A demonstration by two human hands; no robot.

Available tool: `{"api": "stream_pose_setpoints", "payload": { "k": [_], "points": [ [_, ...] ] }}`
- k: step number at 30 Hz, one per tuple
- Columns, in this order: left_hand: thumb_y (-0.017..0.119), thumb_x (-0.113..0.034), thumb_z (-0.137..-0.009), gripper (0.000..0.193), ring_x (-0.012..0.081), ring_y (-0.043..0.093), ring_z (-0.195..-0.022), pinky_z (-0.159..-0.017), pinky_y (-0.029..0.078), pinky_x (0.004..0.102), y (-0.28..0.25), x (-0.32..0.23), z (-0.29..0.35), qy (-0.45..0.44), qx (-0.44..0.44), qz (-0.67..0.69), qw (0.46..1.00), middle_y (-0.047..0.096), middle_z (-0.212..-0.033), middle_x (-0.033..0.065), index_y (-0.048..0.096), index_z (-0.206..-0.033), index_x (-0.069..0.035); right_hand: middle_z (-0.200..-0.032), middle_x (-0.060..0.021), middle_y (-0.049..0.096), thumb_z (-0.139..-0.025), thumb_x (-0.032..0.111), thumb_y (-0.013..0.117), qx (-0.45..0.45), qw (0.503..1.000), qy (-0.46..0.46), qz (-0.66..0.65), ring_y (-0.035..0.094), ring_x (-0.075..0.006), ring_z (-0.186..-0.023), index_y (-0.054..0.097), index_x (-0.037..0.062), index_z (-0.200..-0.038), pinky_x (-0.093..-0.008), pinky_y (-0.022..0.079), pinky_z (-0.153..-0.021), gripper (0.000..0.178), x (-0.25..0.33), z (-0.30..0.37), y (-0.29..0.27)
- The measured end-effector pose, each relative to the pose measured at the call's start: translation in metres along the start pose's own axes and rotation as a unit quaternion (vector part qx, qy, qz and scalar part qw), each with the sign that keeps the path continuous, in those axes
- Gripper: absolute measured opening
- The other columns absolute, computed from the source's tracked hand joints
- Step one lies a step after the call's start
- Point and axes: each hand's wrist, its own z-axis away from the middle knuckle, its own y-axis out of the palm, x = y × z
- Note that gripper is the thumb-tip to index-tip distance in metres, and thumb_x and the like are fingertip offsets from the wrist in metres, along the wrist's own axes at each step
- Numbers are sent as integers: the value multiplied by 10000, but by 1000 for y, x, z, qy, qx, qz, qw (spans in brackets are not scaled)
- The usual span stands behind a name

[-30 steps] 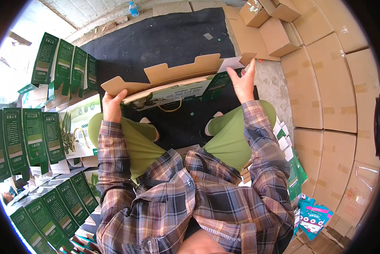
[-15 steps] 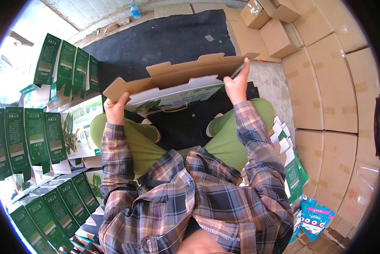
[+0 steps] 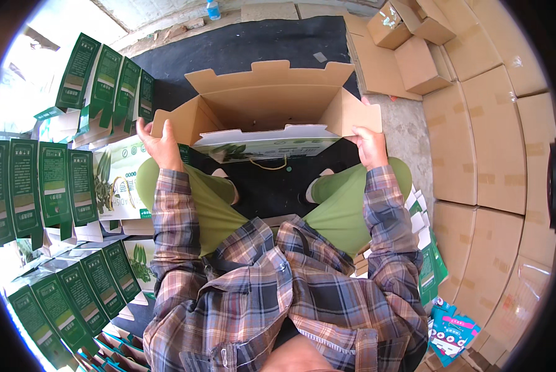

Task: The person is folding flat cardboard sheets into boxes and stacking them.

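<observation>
Carton (image 3: 271, 108), brown corrugated w/ white-and-green printed outer face, sits half-erected over the person's knees, above the black mat (image 3: 253, 43); interior faces up toward the camera. Back wall and its tabbed top flap stand upright; both side flaps are swung outward. Left hand (image 3: 160, 146): grip clenched on left side flap, fingers wrapped over its edge. Right hand (image 3: 369, 146): grip clenched on right side flap, thumb on top. Printed front panel lies betw. the two hands; a thin yellow cord handle (image 3: 268, 166) hangs just below it. Status (judgement): body is opened out to box shape, approx. mid-assembly; side flaps not yet folded in, top flap not yet closed, nothing visible inside. Bottom closure: cannot tell, hidden. Surroundings: flat green printed cartons (image 3: 36, 186) in rows at left, more (image 3: 79, 297) fanned at lower left; sealed brown shipping boxes (image 3: 476, 136) stacked at right; small open brown boxes (image 3: 408, 37) at upper right; blue packet (image 3: 451, 328) at lower right; plastic bottle (image 3: 213, 9) at far edge.
</observation>
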Motion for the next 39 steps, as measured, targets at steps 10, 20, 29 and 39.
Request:
{"api": "stream_pose_setpoints", "payload": {
  "k": [10, 20, 29, 39],
  "points": [
    [718, -70, -689, 705, 303, 392, -1237, -1047, 275, 459, 52, -59, 13, 360, 151, -424, 817, 458, -1298, 102, 437, -1331, -143, -1294, -102, 493, -743, -100, 427, 27, 999, 39, 10, 572, -211, -1080, 321, 78, -1411, -372, 523, -853, 699, 20, 23, -6],
    [592, 72, -642, 315, 269, 553, -875, -796, 462, 387, 34, -44, 16, 319, 404, -384, 766, 572, -841, 60, 654, -894, -106, -1181, -120, 564, -786, -55, 496, -31, 998, 49, 21, 607, -242, -993, 444, 13, -1286, -403, 546, -795, 507, 2, 13, -45],
    [596, 47, -647, 402, 244, 540, -935, -988, 333, 417, 36, -45, 20, 343, 433, -475, 684, 568, -844, 41, 624, -993, -157, -1218, -102, 552, -811, 56, 609, -13, 981, -40, 192, 558, -232, -1095, 479, 2, -1267, -358, 479, -884, 477, 2, 13, -36],
    [717, -113, -685, 324, 236, 538, -941, -994, 319, 449, 25, -65, 23, 382, 355, -481, 705, 577, -889, 28, 646, -998, -157, -1444, -156, 323, -865, 542, 533, 187, 875, -63, 441, 338, -264, -1322, 543, 0, -1237, -351, 300, -1049, 658, 13, 7, 5]
  ]
}}
